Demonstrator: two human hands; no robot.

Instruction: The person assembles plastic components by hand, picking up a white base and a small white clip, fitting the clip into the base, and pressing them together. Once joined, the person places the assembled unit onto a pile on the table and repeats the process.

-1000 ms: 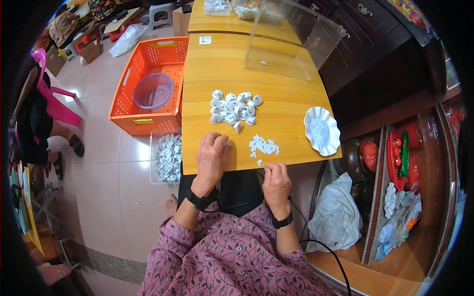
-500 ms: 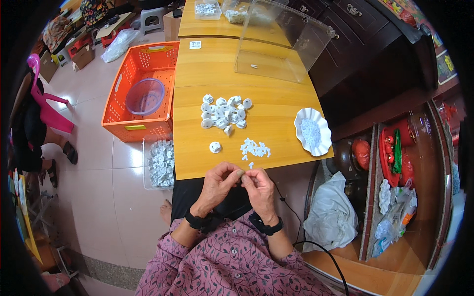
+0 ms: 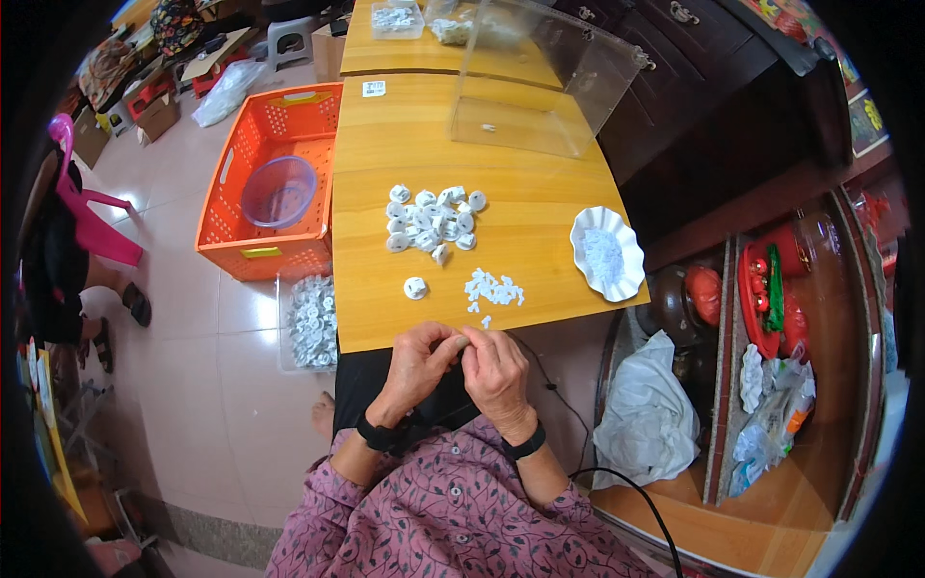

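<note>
At the table's near edge my left hand (image 3: 420, 364) and my right hand (image 3: 497, 374) meet, fingertips pinched together. Whatever they pinch is too small and covered to make out. Just beyond them lies a loose group of small white plastic pieces (image 3: 494, 287), a couple of them set apart toward me. One round white plastic part (image 3: 415, 288) sits alone to the left of those. Farther back is a pile of similar round white parts (image 3: 434, 220), some showing dark slots. On the right a white scalloped dish (image 3: 631, 252) holds many tiny pale-blue bits.
Left of the wooden table (image 3: 385, 135) stands an orange crate (image 3: 217, 231) with a clear purple-tinted bowl (image 3: 279, 193). Below it is a clear bin of white parts (image 3: 310, 323). A transparent box (image 3: 525, 106) stands at the back. Another person's leg (image 3: 101, 275) shows left.
My right hand has turned, its back now facing up more, and its fingers curl closer over the left fingertips. The whole view has shifted slightly; the things on the table lie as before.
</note>
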